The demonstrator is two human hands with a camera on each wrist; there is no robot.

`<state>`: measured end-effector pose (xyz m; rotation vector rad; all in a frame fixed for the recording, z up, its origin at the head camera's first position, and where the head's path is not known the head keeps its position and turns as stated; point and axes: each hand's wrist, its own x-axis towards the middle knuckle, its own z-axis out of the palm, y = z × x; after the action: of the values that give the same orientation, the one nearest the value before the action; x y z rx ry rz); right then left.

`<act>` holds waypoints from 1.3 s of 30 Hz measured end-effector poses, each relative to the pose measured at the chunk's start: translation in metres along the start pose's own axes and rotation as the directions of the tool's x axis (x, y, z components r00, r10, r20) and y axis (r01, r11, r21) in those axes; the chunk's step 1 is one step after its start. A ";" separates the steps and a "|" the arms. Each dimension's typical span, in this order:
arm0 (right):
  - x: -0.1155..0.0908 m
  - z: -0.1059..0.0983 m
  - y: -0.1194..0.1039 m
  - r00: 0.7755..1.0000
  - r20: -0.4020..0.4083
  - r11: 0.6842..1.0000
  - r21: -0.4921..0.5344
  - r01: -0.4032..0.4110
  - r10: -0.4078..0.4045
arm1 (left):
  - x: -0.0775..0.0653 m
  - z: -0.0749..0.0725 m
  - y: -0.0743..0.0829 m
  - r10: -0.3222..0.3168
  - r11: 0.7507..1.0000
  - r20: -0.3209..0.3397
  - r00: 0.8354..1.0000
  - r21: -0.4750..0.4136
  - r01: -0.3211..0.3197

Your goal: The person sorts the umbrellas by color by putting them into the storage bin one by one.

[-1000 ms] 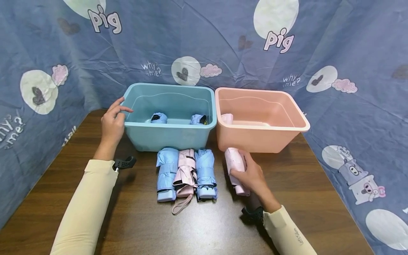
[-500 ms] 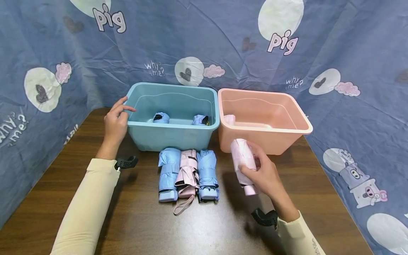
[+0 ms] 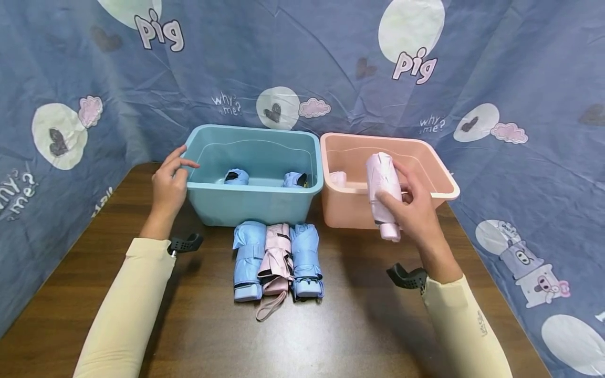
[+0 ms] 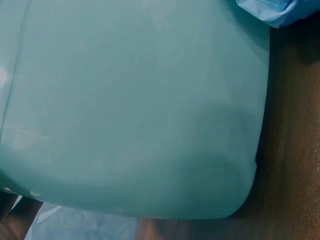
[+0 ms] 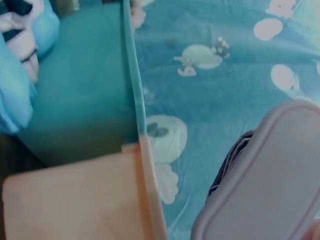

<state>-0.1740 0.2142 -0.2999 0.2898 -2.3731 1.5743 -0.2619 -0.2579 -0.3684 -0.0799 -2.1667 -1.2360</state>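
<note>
My right hand (image 3: 416,205) holds a folded pale pink umbrella (image 3: 384,181), tilted over the front rim of the pink bin (image 3: 359,210), thumb on the near side. In the right wrist view the umbrella's flat handle end (image 5: 265,180) looms large. My left hand (image 3: 169,186) rests at the left rim of the blue bin (image 3: 250,205), its fingers stretched over the edge; the left wrist view is mostly the bin's wall (image 4: 135,110). Inside the blue bin lie two blue umbrellas, one left (image 3: 237,177) and one right (image 3: 295,179). A pink umbrella (image 3: 337,178) lies in the pink bin.
In front of the blue bin, a blue umbrella (image 3: 249,260), a pink umbrella (image 3: 276,257) with a wrist loop, and another blue umbrella (image 3: 306,257) lie side by side on the wooden table (image 3: 302,346). A patterned blue cloth (image 3: 340,68) hangs behind the bins.
My right hand has lifted the pink umbrella off the table and brought it up and forward to the pink bin's opening. My left hand has stayed at the blue bin's rim.
</note>
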 end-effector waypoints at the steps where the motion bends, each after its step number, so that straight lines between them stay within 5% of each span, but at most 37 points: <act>1: 0.006 -0.001 0.001 1.000 -0.008 1.000 0.003 -0.001 0.001 | 0.000 0.000 0.000 -0.001 1.000 0.000 1.000 -0.001 0.001; 20: 0.113 0.005 0.039 0.969 -0.064 0.956 0.192 -0.223 0.239 | 0.000 -0.003 0.000 0.001 1.000 -0.004 1.000 0.021 -0.001; 28: 0.130 0.010 0.062 0.945 -0.060 0.939 0.144 -0.311 0.322 | -0.001 -0.002 0.000 -0.007 1.000 0.006 1.000 -0.016 0.007; 39: 0.136 0.012 0.066 0.918 0.009 0.918 0.003 -0.396 0.396 | -0.001 -0.002 -0.001 0.003 1.000 0.010 1.000 0.000 -0.003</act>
<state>-0.3243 0.2273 -0.3159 -0.2012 -2.5512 1.7438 -0.2605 -0.2593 -0.3686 -0.0899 -2.1737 -1.2366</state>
